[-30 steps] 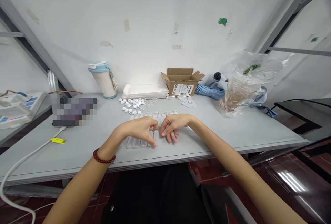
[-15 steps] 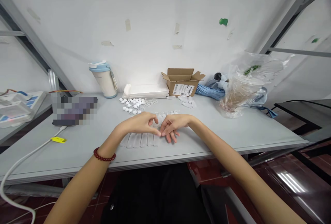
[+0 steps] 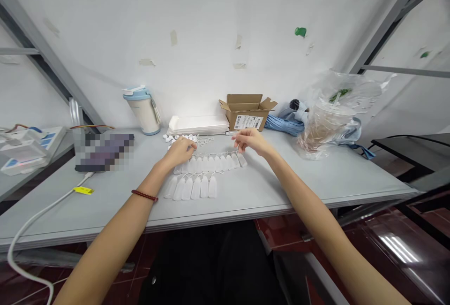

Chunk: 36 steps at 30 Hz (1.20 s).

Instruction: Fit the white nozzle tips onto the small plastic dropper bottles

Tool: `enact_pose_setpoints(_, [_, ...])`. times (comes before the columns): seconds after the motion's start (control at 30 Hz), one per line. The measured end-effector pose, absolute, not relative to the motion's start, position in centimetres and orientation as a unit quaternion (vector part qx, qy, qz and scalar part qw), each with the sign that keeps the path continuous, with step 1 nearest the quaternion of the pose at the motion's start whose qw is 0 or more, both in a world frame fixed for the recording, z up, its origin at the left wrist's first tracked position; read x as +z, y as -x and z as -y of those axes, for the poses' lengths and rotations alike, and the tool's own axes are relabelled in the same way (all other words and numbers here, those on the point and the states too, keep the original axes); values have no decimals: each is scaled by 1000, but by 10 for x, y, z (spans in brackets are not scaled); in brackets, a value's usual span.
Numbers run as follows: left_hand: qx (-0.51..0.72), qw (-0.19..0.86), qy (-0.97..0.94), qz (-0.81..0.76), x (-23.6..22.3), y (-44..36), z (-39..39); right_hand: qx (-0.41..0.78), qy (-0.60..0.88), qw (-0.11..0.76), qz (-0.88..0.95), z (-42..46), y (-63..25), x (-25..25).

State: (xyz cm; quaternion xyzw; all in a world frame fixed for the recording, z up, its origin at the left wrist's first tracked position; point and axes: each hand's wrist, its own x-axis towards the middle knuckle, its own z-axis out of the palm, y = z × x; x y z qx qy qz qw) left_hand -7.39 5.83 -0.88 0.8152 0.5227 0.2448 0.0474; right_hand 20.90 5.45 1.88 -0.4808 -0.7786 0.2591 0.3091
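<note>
My left hand [image 3: 180,151] hovers low over the pile of small white caps [image 3: 188,137], fingers loosely apart and partly hidden behind the hand. My right hand [image 3: 251,141] is in front of the cardboard box, with its fingers loosely bent and nothing visible in them; it covers the spot where loose clear pieces lay. Two rows of translucent flat tubes with string loops lie on the table between my arms: a back row [image 3: 214,163] just below my hands and a front row [image 3: 196,188] nearer me. White loops [image 3: 206,141] lie right of the caps.
A cardboard box [image 3: 246,110] and a flat white stack [image 3: 198,125] stand by the wall. Left are a tumbler [image 3: 142,112], a blurred-out dark device [image 3: 105,152] and a white cable [image 3: 38,215]. Right are blue cloth [image 3: 284,124] and a bagged drink cup [image 3: 328,124].
Both hands have left the front row of tubes and moved away from me, the left to the caps, the right toward the box. Both tube rows are now uncovered.
</note>
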Motion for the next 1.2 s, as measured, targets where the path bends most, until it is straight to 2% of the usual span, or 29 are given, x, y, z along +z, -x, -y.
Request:
enact_pose_setpoints(0.1, [243,46,-818,-519,-12,72,-62,158,530,343,759,-74,-218,6])
enact_pose_setpoints(0.23, [230,43,-823,-518,-15,73,-66,83,526,306,789,-91,-220,-9])
enact_pose_setpoints(0.57, [205,33,-810,-549,-13,73,-67,19,509,188,840,-102,-203,-23])
enact_pose_setpoints(1.2, [245,50,-771,-585,-11,76,-64,-38,514,160,842,-103,-207,-21])
